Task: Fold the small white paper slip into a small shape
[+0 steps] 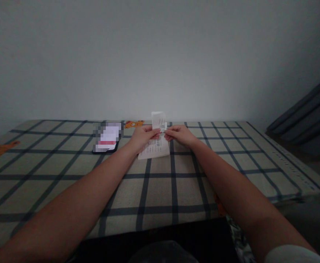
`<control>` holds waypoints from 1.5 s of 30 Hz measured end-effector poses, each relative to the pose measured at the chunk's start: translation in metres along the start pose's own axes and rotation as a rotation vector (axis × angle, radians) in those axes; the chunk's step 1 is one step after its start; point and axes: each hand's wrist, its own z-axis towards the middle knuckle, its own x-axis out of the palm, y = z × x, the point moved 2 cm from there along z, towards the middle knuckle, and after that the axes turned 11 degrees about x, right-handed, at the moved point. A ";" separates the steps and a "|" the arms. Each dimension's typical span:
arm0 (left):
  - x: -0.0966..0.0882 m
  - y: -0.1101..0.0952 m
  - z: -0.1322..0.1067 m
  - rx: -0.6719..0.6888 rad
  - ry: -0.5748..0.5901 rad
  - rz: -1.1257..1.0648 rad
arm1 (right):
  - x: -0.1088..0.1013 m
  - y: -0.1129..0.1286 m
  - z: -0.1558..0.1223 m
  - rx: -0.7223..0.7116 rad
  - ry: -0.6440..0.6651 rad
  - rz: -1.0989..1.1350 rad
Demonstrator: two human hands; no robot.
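Note:
A white printed paper (160, 120) stands partly upright between my two hands over the table. Its lower part, or a second sheet, spreads flat toward me; I cannot tell which. My left hand (145, 135) pinches the paper from the left with thumb and fingers. From the right, my right hand (180, 134) pinches it near its edge, fingertips close to the left ones. Dark print or a pattern shows between the fingertips, too small to read. The fingers hide part of the paper's middle.
A checked tablecloth (160, 197) with orange bear figures covers the table. Left of my hands lies a phone (107, 137) with a lit, partly pixelated screen. A pale wall (160, 58) rises behind the table; dark folded cloth (308, 102) hangs at the right.

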 end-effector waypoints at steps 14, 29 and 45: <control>0.002 0.001 0.000 -0.068 0.077 -0.242 | 0.001 0.009 -0.006 -0.061 -0.071 0.073; 0.011 -0.006 -0.008 -0.008 0.081 -0.218 | 0.009 0.013 -0.008 -0.176 -0.253 -0.034; 0.008 -0.003 -0.006 -0.021 0.085 -0.172 | 0.004 0.005 -0.004 -0.066 -0.039 0.095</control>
